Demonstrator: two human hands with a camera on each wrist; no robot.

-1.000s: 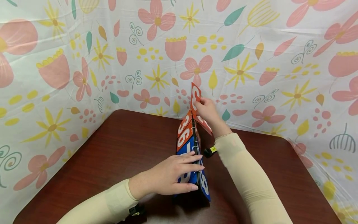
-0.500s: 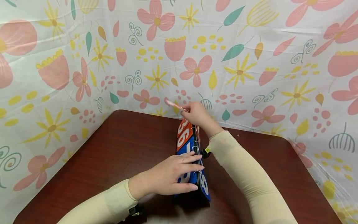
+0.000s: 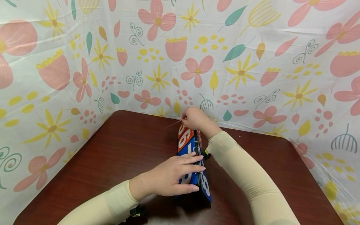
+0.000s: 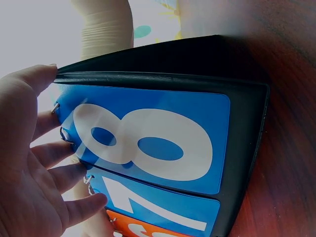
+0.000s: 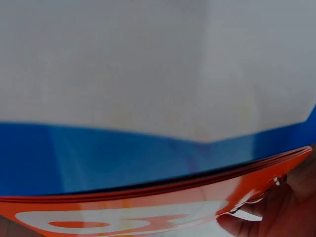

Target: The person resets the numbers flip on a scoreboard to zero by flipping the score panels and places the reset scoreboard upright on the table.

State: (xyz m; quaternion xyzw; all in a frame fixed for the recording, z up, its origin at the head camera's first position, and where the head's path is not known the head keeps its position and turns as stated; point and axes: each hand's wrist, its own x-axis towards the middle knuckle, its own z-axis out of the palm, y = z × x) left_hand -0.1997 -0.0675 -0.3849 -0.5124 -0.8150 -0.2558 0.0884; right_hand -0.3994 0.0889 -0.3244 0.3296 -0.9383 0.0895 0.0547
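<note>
A tabletop flip scoreboard [image 3: 186, 139] stands tent-like on the table, with red and blue number cards on rings along its top ridge. My left hand [image 3: 171, 175] rests across the near end of the ridge, its fingers stretched over the rings. In the left wrist view, a blue card with a white 8 [image 4: 148, 140] hangs below that hand on the black stand [image 4: 249, 133]. At the far end my right hand [image 3: 198, 119] pinches a number card [image 3: 174, 123], seen nearly edge-on on the left side. Its face is hidden in the head view.
The dark red-brown table [image 3: 118, 156] extends around the scoreboard. A white cloth with a flower print [image 3: 236, 40] hangs behind and at the sides. Black wrist straps show at both sleeves.
My right hand has brought the pinched card from upright over the ridge down toward the left side, dipping lower and slightly left. The left hand has stayed in place.
</note>
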